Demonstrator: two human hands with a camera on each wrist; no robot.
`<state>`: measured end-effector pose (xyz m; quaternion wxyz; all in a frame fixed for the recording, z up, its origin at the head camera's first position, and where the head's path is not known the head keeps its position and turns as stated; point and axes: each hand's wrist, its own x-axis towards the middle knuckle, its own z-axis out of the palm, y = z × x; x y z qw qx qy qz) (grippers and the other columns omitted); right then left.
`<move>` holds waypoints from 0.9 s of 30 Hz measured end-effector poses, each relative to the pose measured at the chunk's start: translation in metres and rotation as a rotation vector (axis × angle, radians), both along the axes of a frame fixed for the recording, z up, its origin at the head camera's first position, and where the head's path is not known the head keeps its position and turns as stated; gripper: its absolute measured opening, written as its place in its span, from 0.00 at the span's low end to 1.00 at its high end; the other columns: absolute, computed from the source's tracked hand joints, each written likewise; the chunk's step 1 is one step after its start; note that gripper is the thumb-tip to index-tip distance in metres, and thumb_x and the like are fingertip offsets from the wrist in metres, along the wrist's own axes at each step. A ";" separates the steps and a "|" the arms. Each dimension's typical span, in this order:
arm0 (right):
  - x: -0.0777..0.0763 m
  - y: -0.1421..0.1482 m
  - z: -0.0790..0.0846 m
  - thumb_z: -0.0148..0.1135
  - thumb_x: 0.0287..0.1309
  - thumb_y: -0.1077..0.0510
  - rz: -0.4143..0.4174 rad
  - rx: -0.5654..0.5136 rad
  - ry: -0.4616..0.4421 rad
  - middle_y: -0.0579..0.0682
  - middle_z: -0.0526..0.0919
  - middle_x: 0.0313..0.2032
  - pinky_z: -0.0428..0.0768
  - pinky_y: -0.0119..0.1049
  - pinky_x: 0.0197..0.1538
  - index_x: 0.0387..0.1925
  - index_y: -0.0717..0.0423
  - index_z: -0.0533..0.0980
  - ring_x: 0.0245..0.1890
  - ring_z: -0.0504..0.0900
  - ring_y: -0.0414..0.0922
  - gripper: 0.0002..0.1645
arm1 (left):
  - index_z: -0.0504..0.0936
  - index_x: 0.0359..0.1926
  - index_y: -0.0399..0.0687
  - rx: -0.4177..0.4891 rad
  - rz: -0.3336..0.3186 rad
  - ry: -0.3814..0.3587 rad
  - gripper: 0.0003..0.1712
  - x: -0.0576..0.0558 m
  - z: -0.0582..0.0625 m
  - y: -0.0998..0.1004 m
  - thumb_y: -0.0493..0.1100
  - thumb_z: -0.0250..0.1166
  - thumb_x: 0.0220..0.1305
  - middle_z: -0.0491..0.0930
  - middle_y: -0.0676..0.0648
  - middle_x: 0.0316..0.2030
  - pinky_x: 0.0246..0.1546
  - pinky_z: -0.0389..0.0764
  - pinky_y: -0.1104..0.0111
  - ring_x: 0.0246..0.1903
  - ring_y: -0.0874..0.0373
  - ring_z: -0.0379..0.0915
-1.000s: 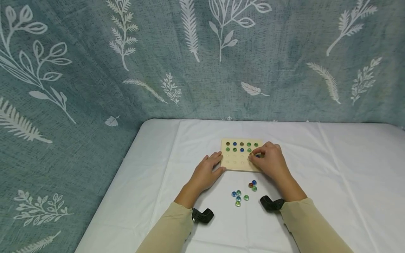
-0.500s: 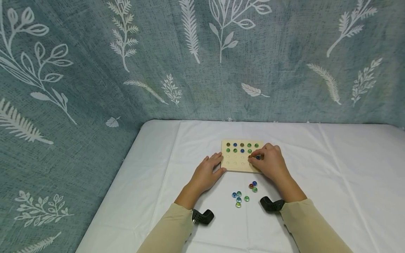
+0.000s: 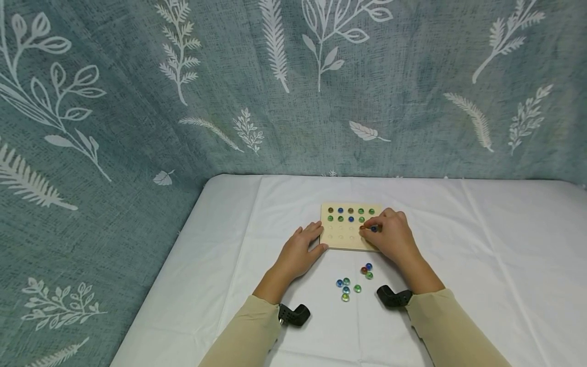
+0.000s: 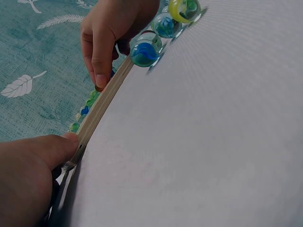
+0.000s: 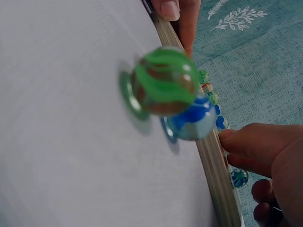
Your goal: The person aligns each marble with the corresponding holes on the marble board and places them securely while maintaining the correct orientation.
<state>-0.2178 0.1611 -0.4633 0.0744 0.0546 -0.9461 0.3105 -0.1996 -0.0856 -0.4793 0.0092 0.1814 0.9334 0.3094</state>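
A pale wooden board (image 3: 340, 242) with rows of round hollows lies on the white cloth. Glass marbles fill its two far rows, and a dark blue marble (image 3: 373, 229) sits in the third row, beneath my right hand. My right hand (image 3: 392, 232) pinches a reddish-brown marble (image 3: 362, 228) between thumb and fingertips at a third-row hollow. My left hand (image 3: 300, 250) rests at the board's left side, fingers straight on the edge and thumb against the near corner. In the left wrist view, the left thumb (image 4: 64, 144) touches the board's edge.
Several loose marbles lie on the cloth in front of the board, among them a green marble (image 3: 357, 288) and a yellow-green marble (image 3: 345, 297). Black wrist cameras (image 3: 295, 315) stick out from both sleeves. Behind the table hangs a leaf-patterned teal cloth (image 3: 293, 127).
The reddish-brown marble has come down slightly to the board's third row, still pinched by my right hand. My left hand stays in place.
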 end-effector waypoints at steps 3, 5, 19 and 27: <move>0.001 0.000 0.001 0.72 0.53 0.52 -0.001 -0.002 0.002 0.54 0.73 0.34 0.62 0.38 0.34 0.37 0.57 0.87 0.36 0.63 0.51 0.13 | 0.68 0.71 0.47 0.005 -0.001 0.002 0.32 0.000 0.000 0.000 0.52 0.61 0.70 0.63 0.53 0.72 0.77 0.52 0.62 0.73 0.59 0.55; 0.002 0.000 0.002 0.72 0.53 0.52 -0.004 -0.004 0.004 0.54 0.73 0.34 0.63 0.38 0.34 0.37 0.57 0.87 0.36 0.63 0.51 0.14 | 0.68 0.71 0.47 0.007 -0.002 0.002 0.32 0.000 0.000 0.000 0.52 0.61 0.70 0.63 0.53 0.72 0.77 0.52 0.62 0.73 0.59 0.55; 0.012 -0.002 0.021 0.72 0.54 0.52 0.097 -0.063 0.053 0.52 0.76 0.31 0.67 0.37 0.34 0.37 0.56 0.87 0.34 0.68 0.48 0.13 | 0.68 0.71 0.48 0.000 -0.001 0.002 0.32 0.000 0.000 0.000 0.53 0.61 0.70 0.63 0.53 0.72 0.77 0.51 0.62 0.73 0.60 0.55; 0.023 -0.011 0.031 0.75 0.50 0.54 0.281 -0.069 -0.038 0.45 0.77 0.30 0.71 0.37 0.36 0.34 0.52 0.87 0.35 0.71 0.45 0.10 | 0.68 0.71 0.49 -0.011 0.002 -0.010 0.32 -0.001 0.000 0.000 0.53 0.60 0.70 0.63 0.54 0.73 0.78 0.51 0.62 0.73 0.60 0.54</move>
